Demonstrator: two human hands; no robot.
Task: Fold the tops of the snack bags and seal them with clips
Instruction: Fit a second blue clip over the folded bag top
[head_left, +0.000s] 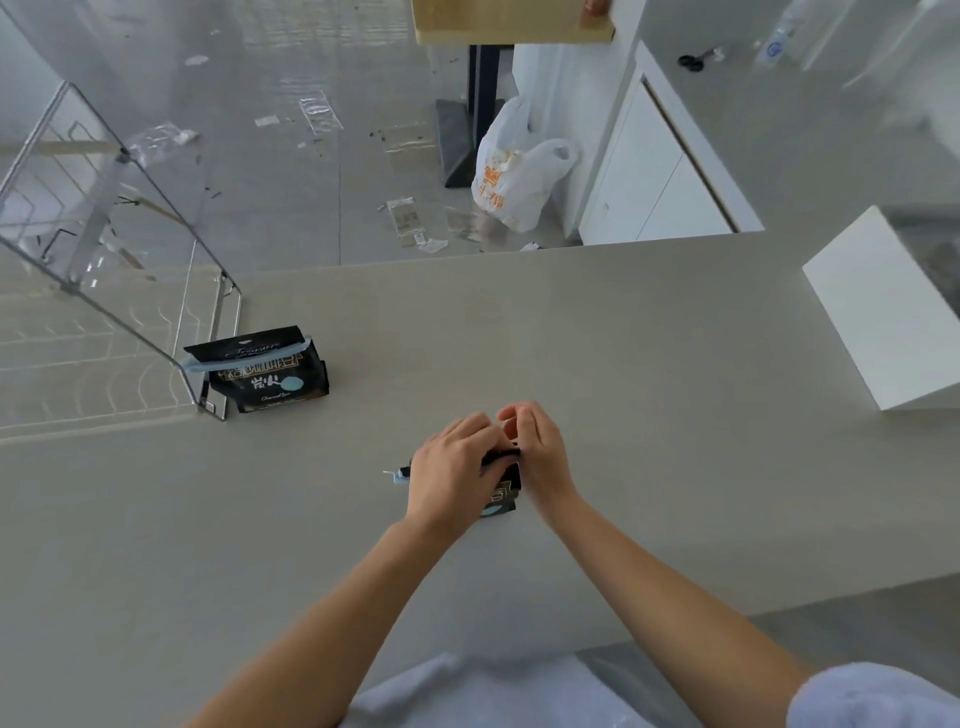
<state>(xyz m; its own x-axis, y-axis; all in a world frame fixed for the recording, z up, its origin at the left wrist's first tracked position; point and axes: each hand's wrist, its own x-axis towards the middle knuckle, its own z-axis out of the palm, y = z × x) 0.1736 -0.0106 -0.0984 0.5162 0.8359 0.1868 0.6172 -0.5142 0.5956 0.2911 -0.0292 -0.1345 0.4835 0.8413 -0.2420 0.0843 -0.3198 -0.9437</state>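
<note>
A black snack bag (503, 493) stands in the middle of the beige countertop (649, 364), mostly hidden under my hands. My left hand (451, 470) covers its left side and top, fingers closed on it. My right hand (537, 449) pinches the bag's top edge from the right. A pale blue clip (399, 474) pokes out to the left of my left hand, at the bag's top. A second black snack bag (270, 374) stands farther left, with a pale blue clip (249, 357) across its folded top.
A clear acrylic rack with a metal frame (130, 270) stands at the left, touching the second bag. A white box (888, 306) sits at the right edge. Beyond the counter's far edge, the floor holds a white plastic bag (514, 166) and scattered wrappers.
</note>
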